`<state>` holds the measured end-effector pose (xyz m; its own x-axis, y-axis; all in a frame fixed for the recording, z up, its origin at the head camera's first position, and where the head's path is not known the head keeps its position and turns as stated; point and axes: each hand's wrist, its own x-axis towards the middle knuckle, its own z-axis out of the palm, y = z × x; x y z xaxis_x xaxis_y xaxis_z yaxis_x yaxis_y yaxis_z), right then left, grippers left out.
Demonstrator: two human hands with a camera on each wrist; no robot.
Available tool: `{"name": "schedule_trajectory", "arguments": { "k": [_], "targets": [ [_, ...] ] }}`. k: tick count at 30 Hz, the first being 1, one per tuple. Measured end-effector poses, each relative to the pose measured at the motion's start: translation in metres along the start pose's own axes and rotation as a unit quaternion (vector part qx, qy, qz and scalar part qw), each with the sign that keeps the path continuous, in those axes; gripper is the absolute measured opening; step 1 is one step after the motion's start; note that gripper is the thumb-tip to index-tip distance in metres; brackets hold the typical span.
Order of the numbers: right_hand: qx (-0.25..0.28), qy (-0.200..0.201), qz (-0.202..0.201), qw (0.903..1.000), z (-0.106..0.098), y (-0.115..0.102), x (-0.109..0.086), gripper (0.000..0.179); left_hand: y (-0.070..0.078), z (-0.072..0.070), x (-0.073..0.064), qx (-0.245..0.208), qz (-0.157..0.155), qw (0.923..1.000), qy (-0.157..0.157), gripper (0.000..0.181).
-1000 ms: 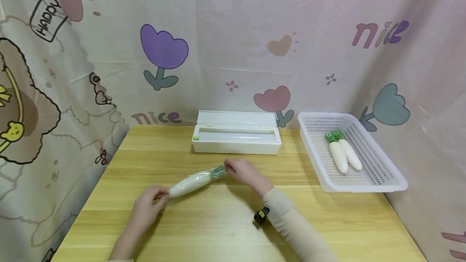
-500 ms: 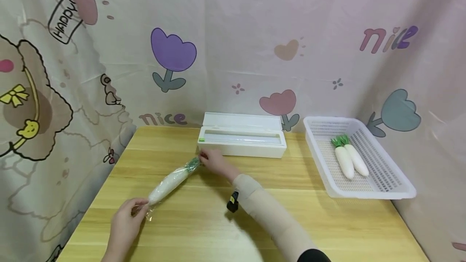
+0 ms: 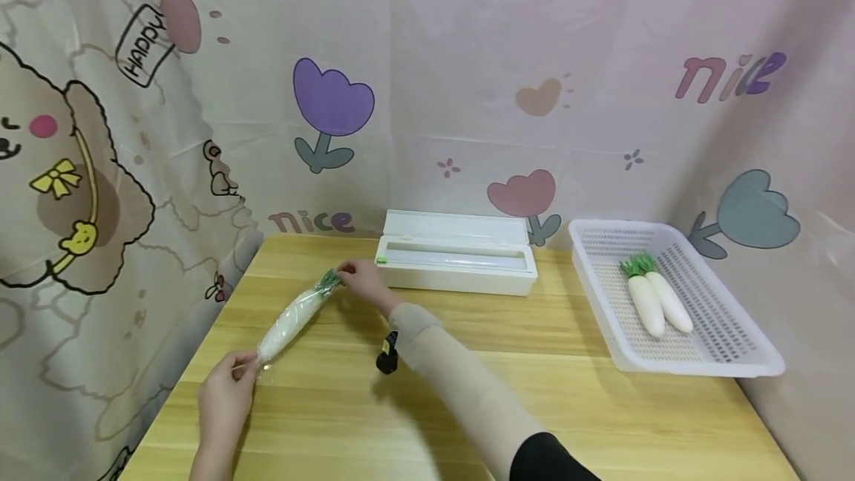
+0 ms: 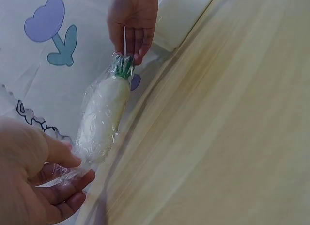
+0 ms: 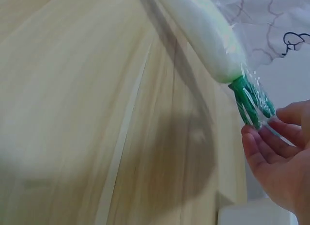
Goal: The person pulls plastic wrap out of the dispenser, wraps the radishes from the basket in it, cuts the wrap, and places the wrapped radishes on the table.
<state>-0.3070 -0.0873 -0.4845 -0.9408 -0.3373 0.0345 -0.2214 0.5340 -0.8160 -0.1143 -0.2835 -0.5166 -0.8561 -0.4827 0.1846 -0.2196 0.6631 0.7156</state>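
A white radish (image 3: 292, 324) with a green top, wrapped in clear plastic film, is held between both hands over the left part of the table. My left hand (image 3: 225, 399) pinches the gathered film at the radish's lower tip; in the left wrist view the film (image 4: 80, 170) bunches between thumb and fingers. At the other end my right hand (image 3: 366, 282) pinches the film by the green leaves (image 5: 249, 101). In the right wrist view the radish's shadow falls on the wood beneath it.
Behind my right hand stands a white cling film box (image 3: 457, 277), its lid raised and a roll inside. A white plastic basket (image 3: 721, 366) with two unwrapped radishes (image 3: 657, 303) sits at the right. A patterned curtain (image 3: 427, 110) hangs behind the wooden table (image 3: 568, 407).
Both hands have carried the wrapped radish leftward across the table, and it now slants more steeply. The head view has shifted, so box and basket appear further right.
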Motion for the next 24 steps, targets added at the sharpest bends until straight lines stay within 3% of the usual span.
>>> {"name": "schedule_trajectory", "arguments": {
  "k": [5, 12, 17, 20, 24],
  "targets": [
    [0.019, -0.011, 0.032, 0.9992, 0.013, -0.009, 0.008, 0.026, -0.008, 0.0, 0.022, -0.006, -0.007, 0.9999, 0.013, 0.016],
    [0.049, -0.003, 0.054, 0.9974, 0.021, -0.016, 0.009, 0.035, -0.013, 0.001, 0.071, -0.017, -0.02, 0.9996, 0.011, 0.023],
    [0.068, 0.005, 0.074, 0.9949, 0.024, -0.015, 0.007, 0.046, -0.011, 0.014, 0.106, -0.03, 0.003, 0.9995, 0.011, 0.023],
    [0.072, 0.015, 0.083, 0.9938, 0.028, -0.013, 0.006, 0.053, -0.007, 0.021, 0.125, -0.033, 0.011, 0.9993, -0.01, 0.028],
    [0.09, 0.026, 0.089, 0.9916, 0.033, -0.013, 0.004, 0.047, -0.002, 0.028, 0.145, -0.037, 0.003, 0.9972, -0.064, 0.041]
  ]
}}
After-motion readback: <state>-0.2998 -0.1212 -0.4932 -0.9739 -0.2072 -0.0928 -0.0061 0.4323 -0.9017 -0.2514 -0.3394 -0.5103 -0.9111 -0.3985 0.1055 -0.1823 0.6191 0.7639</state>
